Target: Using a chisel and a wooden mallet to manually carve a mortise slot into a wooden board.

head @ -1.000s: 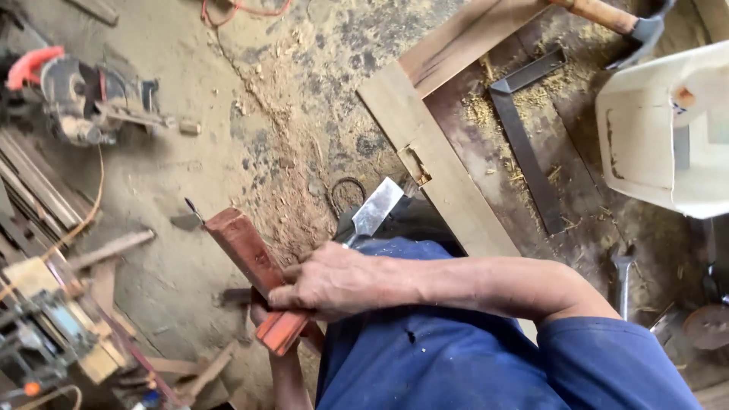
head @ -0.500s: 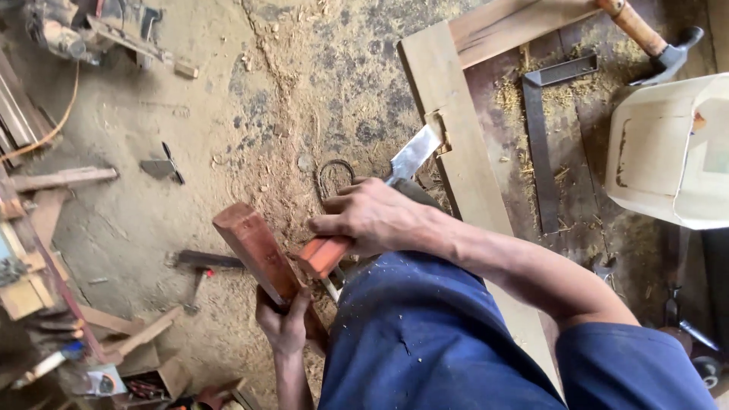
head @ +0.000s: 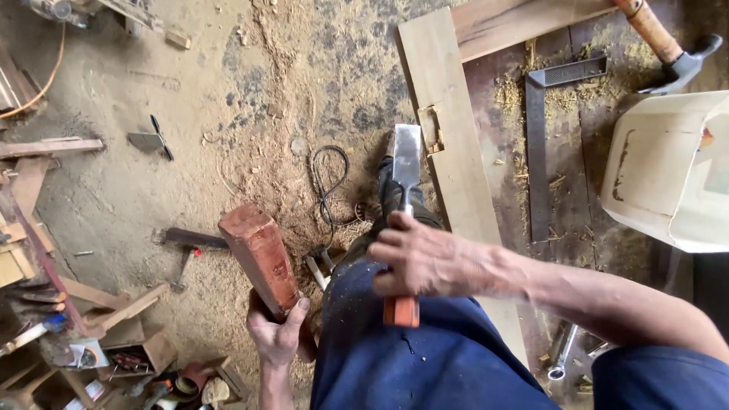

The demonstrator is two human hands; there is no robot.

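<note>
Right fingers [head: 395, 247] clamp chisel [head: 406, 163], blade pointing away toward plank [head: 456, 167]; left fingers [head: 298, 313] grip wooden block [head: 260, 257].

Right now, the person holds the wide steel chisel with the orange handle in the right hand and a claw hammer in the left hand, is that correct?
Not quite. The left hand holds a reddish-brown rectangular wooden block, not a claw hammer. The right hand does grip the wide steel chisel with the orange handle. The head view shows this.
</note>
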